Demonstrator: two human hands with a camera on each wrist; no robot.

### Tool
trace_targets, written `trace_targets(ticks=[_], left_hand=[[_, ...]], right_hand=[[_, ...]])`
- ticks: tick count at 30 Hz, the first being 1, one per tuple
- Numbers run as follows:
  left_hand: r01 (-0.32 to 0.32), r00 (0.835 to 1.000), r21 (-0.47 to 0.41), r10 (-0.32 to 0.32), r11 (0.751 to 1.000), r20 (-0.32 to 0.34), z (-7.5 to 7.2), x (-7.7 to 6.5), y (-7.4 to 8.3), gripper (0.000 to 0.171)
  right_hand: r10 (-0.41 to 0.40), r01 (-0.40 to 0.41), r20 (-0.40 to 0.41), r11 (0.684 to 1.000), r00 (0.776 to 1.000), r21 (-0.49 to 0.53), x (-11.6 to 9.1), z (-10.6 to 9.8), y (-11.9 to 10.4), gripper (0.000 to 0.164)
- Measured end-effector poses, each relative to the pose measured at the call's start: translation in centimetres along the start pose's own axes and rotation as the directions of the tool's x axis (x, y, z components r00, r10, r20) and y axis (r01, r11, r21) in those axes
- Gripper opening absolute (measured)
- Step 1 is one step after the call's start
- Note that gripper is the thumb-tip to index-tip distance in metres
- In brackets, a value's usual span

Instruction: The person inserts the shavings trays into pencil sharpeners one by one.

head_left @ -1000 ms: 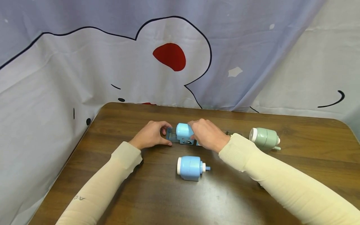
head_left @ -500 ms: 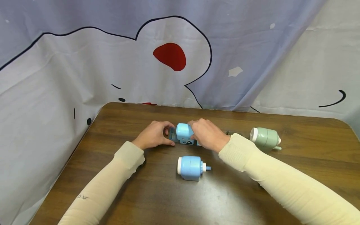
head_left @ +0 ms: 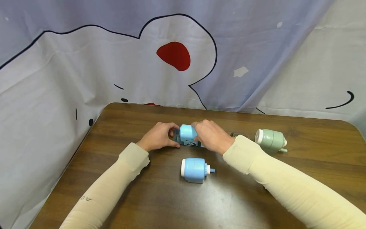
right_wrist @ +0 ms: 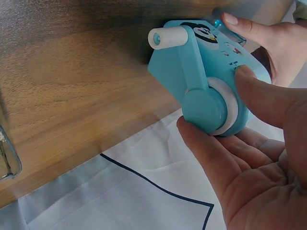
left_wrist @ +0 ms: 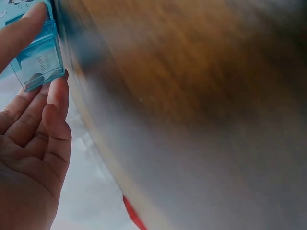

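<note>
My right hand (head_left: 211,135) grips a light-blue crank pencil sharpener (head_left: 187,133) on the table, thumb on one side and fingers on the other. In the right wrist view, the crank with its white knob hangs off the end of the sharpener (right_wrist: 204,86), and a panda print shows on its side. At the opposite end, my left hand (head_left: 158,136) holds the clear blue shavings drawer (head_left: 178,137) between thumb and fingers. The drawer (left_wrist: 41,62) sits partly inside the sharpener body in the left wrist view.
Nearer me lies a second blue sharpener (head_left: 194,170), its crank side to the right. A green sharpener (head_left: 271,140) stands farther right. Beyond my right wrist is part of a clear dark box (head_left: 235,135). A printed curtain (head_left: 128,70) hangs behind the wooden table (head_left: 160,197).
My left hand has moved a little to the right, sliding the drawer farther into the light-blue sharpener. My right hand has stayed in place on the body.
</note>
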State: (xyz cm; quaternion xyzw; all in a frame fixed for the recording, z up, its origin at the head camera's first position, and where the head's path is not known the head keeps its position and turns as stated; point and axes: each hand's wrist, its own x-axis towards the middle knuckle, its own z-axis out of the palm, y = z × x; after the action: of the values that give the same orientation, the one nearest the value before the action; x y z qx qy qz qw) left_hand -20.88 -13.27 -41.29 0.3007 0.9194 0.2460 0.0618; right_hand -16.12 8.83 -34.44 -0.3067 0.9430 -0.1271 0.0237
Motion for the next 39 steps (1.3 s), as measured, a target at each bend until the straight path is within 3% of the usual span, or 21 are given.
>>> trace_targets(ticks=[39], left_hand=[[-0.006,1.000,-0.015,0.006,1.000,-0.016,0.45,0.71,0.64,0.057]], right_hand=[[-0.006,0.006,-0.001,1.000,1.000,0.011,0.04,0.07,0.09,0.035]])
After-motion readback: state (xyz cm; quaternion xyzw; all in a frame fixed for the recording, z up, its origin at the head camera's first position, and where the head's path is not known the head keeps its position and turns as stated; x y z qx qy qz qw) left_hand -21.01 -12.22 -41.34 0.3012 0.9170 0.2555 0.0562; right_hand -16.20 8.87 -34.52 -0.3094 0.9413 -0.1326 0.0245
